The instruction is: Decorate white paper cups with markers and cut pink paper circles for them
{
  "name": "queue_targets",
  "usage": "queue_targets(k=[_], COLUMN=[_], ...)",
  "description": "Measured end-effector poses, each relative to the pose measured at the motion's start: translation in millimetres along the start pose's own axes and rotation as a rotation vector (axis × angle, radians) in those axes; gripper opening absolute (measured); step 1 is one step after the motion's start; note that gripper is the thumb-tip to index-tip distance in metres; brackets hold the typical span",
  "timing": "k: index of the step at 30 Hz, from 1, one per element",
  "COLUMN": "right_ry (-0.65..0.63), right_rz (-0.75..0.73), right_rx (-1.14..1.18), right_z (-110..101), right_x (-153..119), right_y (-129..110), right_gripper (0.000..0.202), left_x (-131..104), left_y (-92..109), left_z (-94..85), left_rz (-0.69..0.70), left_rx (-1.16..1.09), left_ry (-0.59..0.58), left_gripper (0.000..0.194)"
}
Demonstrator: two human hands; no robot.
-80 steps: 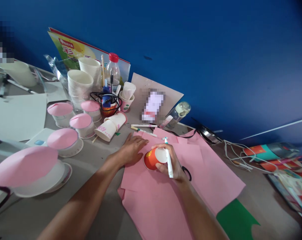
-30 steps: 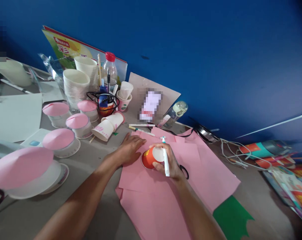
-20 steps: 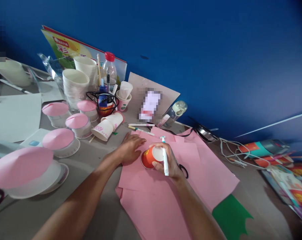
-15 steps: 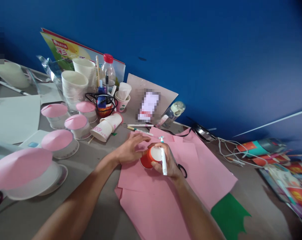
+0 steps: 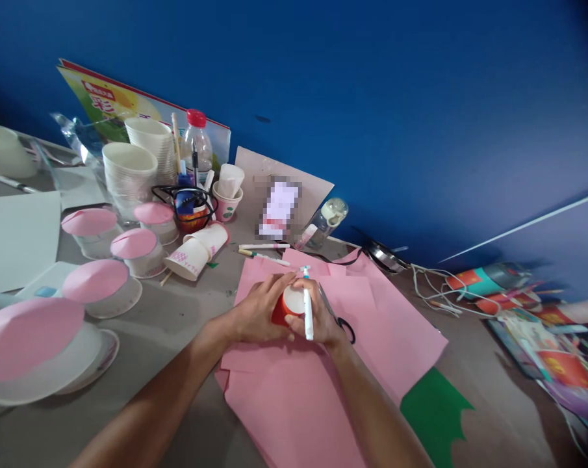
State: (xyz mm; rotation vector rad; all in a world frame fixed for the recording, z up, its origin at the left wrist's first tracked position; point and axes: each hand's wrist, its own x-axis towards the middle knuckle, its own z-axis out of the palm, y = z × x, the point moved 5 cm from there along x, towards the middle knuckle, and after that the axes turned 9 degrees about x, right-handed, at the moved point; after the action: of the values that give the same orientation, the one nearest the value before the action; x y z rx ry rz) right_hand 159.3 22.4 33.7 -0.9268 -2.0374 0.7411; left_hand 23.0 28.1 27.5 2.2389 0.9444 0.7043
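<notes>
A red paper cup (image 5: 280,313) with a white base lies tilted between my two hands, above pink paper sheets (image 5: 294,390). My left hand (image 5: 262,309) wraps round the cup's left side. On the other side, my right hand (image 5: 320,312) grips the cup and also holds a white marker (image 5: 308,315) with a teal end, which points away from me. Black-handled scissors (image 5: 345,330) lie on the pink paper beside my right wrist, partly hidden by the hand.
White cups with pink cone tops (image 5: 96,281) stand at the left, near stacked paper cups (image 5: 129,166). A phone (image 5: 278,208) leans at the back beside a clear bottle (image 5: 330,218). Green paper (image 5: 434,413) and tangled white cables (image 5: 427,292) are at the right.
My left hand has closed round the red cup, where its fingers were spread before. The view has shifted, so the surroundings appear slightly further left.
</notes>
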Motion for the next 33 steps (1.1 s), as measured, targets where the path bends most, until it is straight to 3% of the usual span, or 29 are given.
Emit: queue_targets(k=[6,11,14,18,21,28,33], right_ry=[0.001,0.037,0.142,0.421,0.558,0.621,0.655], right_rz=[0.040,0.094,0.112,0.145,0.243,0.332,0.363], right_rx=[-0.018,0.138,0.322,0.554,0.585,0.581,0.608], right_z=[-0.1,-3.8,-9.9,-23.5,-27.7,-27.5,-38.2], right_x=[-0.1,-1.5,-0.5,0.2,-1.5,3.6,9.5], right_y=[1.8,7.6,18.0,38.7,51.0,54.5,53.4], right_gripper=[0.059,0.066,0.067,0.054,0.051,0.039,0.028], left_x=[0.6,0.8,1.3,2.3,3.1,5.1,5.4], left_y=[-2.5,-4.0,-4.3,-5.1,-6.0,-8.7,-9.8], left_z=[4.3,4.3,3.1,3.7,3.2,1.8,0.7], left_rz=[0.070,0.055,0.011,-0.014,-0.028,-0.070,-0.049], left_rx=[0.078,0.104,0.111,0.144,0.158,0.208,0.226], left_ry=[0.127,0.141,0.147,0.109,0.085,0.076,0.124], left_gripper=[0.076,0.061,0.060,0.060,0.062,0.060,0.059])
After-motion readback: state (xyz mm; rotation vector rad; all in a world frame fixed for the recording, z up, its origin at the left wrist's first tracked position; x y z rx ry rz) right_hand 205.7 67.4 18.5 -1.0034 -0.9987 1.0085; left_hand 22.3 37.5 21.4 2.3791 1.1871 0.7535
